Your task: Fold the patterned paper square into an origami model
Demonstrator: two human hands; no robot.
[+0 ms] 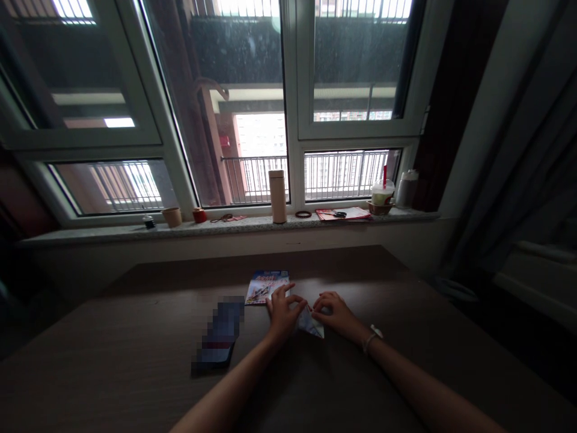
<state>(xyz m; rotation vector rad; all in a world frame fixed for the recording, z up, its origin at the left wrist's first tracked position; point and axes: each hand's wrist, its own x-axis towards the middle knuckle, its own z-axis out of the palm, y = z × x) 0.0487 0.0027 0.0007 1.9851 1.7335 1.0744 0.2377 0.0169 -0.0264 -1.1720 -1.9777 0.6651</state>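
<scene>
A small folded sheet of paper (312, 325), pale with bluish print, is between my hands above the dark table (360, 379). Thumb and index finger of my left hand (283, 314) pinch its upper left edge. On the other side, my right hand (336, 313) pinches its upper right edge, fingers curled. One pointed corner of the paper hangs towards me. Just beyond my left hand lies a printed booklet (264, 285) in blue and white, partly covered by my fingers. A bracelet (372, 338) circles my right wrist.
A dark, blurred-out phone-like object (220, 337) lies left of my left hand. Along the windowsill (234, 227) stand a tan bottle (277, 198), a paper cup (172, 217), a drink cup with a red straw (382, 193), and scissors (339, 214) on red-and-white papers.
</scene>
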